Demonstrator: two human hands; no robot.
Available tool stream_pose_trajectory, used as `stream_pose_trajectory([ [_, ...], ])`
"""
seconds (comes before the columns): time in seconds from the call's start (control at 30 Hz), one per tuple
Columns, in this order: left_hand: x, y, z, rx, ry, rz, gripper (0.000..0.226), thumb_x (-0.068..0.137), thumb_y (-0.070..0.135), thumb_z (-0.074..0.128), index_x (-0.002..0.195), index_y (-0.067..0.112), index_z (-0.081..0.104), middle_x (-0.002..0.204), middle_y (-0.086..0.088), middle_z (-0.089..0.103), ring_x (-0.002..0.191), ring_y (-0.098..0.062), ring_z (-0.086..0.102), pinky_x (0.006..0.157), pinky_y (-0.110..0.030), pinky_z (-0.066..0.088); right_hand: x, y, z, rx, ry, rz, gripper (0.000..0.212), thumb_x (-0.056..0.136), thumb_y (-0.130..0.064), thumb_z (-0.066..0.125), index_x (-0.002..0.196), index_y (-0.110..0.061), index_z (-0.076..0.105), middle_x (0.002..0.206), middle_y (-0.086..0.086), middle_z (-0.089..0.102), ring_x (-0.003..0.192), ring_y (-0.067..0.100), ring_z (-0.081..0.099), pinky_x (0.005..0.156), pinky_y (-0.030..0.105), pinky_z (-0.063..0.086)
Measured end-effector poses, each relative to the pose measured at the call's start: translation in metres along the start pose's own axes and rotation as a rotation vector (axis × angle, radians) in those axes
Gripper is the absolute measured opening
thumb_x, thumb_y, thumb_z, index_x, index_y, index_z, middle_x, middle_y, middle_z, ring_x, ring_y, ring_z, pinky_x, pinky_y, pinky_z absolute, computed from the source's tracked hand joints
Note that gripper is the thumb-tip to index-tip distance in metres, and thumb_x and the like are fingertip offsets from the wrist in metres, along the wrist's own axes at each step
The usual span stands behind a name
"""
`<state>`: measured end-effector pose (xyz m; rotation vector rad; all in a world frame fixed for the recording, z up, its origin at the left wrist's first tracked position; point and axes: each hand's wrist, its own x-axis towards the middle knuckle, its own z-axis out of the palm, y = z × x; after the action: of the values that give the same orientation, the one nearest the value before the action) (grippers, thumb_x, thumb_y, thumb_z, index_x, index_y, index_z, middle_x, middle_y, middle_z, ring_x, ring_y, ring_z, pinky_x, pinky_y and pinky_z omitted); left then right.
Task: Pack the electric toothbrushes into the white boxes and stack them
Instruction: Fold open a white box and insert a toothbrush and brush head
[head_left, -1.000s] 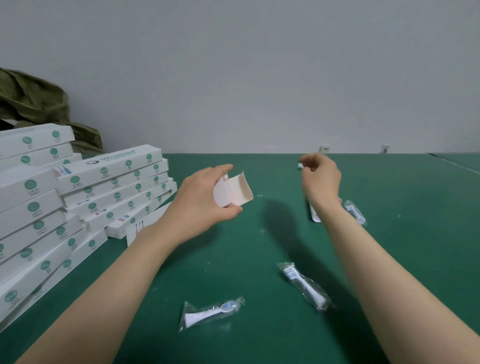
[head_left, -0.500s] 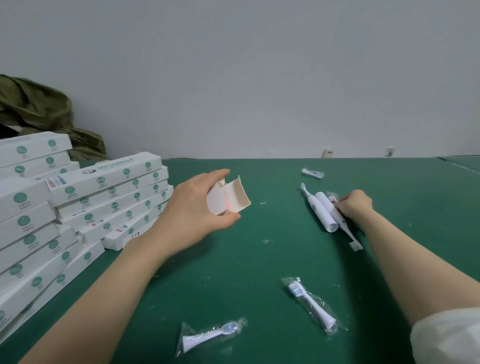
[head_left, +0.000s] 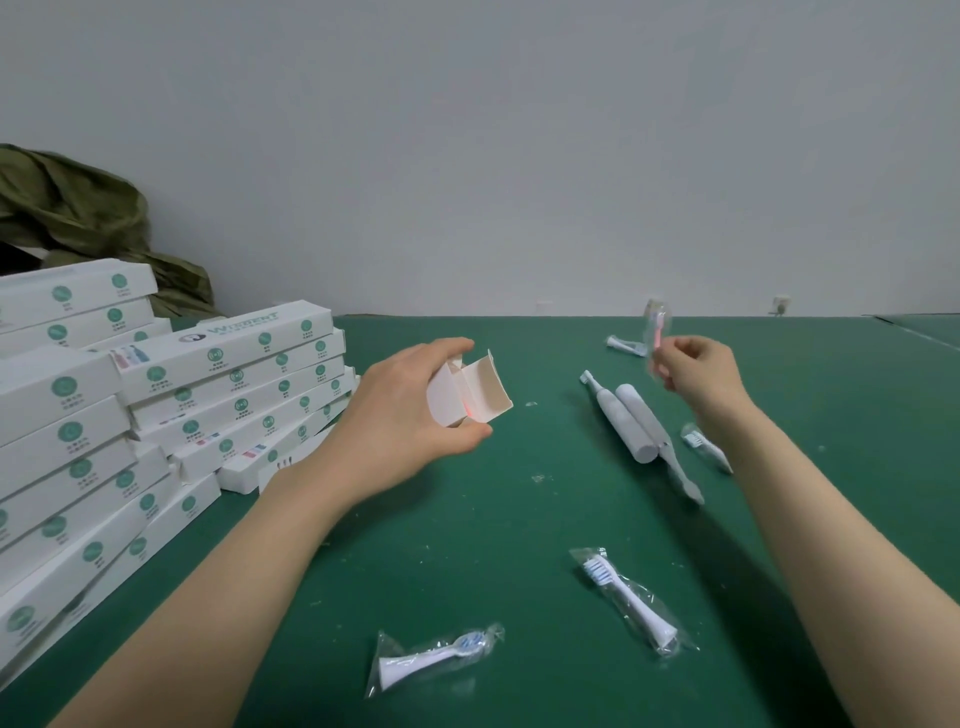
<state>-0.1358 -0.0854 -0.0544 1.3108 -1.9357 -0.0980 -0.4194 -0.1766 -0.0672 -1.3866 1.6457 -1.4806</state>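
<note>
My left hand grips a white box by its end, lifted above the green table, with the end flap open toward the right. My right hand pinches a small clear bag holding a pink brush head, raised above the table. Two white electric toothbrushes lie side by side between my hands, below the right one. Bagged white brush heads lie near me, one at the centre and another to its right.
Stacks of closed white boxes with green dots fill the left side of the table. A green cloth bundle sits behind them against the wall. More bagged brush heads lie far right and beside my right forearm.
My right hand has risen from the toothbrushes on the table, now holding a bagged pink brush head in the air. My left hand keeps the open box in about the same place.
</note>
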Motion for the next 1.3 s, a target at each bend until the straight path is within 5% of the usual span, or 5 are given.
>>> stream_pose_trajectory([
  [0.3,0.002,0.003,-0.006,-0.086,0.156,-0.029,0.068,0.065,0.030,0.081,0.128,0.027,0.055,0.112,0.013,0.062,0.097,-0.003,0.052,0.079,-0.013,0.035,-0.108,-0.112,0.066,0.754,-0.714,-0.098,0.023,0.082,0.001,0.060,0.099,-0.008,0.047,0.066,0.009,0.066,0.057,0.020,0.063,0.061,0.028,0.056],
  [0.5,0.002,0.004,-0.007,-0.080,0.194,-0.060,0.072,0.066,0.032,0.079,0.133,0.024,0.052,0.122,0.007,0.060,0.109,-0.009,0.053,0.087,-0.014,0.034,-0.115,-0.109,0.094,0.303,-0.173,-0.247,0.027,0.076,-0.003,0.064,0.087,-0.022,0.047,0.068,-0.002,0.065,0.071,0.021,0.066,0.074,0.039,0.056],
  [0.87,0.003,0.008,-0.011,-0.073,0.195,-0.072,0.075,0.066,0.028,0.077,0.135,0.018,0.051,0.130,0.002,0.058,0.117,-0.012,0.051,0.084,-0.006,0.026,-0.120,-0.102,0.104,0.316,-0.240,-0.355,0.021,0.078,-0.009,0.071,0.083,-0.022,0.054,0.067,-0.006,0.070,0.059,0.008,0.062,0.057,0.017,0.045],
  [1.1,0.004,0.004,-0.014,-0.124,0.200,-0.101,0.076,0.066,0.022,0.078,0.136,0.018,0.050,0.130,0.003,0.058,0.114,-0.010,0.052,0.078,0.006,0.025,-0.127,-0.105,0.112,-0.055,-0.266,-0.564,0.027,0.098,-0.023,0.036,0.107,-0.011,0.058,0.111,-0.001,0.050,0.104,0.007,0.031,0.092,0.022,0.025],
  [1.3,0.003,0.005,-0.015,-0.139,0.213,-0.100,0.075,0.069,0.028,0.080,0.137,0.021,0.049,0.131,0.004,0.057,0.116,-0.004,0.047,0.077,0.010,0.021,-0.130,-0.110,0.106,0.190,-0.102,-0.502,0.025,0.094,-0.018,0.057,0.118,-0.017,0.054,0.092,-0.005,0.063,0.084,0.003,0.059,0.073,0.010,0.042],
])
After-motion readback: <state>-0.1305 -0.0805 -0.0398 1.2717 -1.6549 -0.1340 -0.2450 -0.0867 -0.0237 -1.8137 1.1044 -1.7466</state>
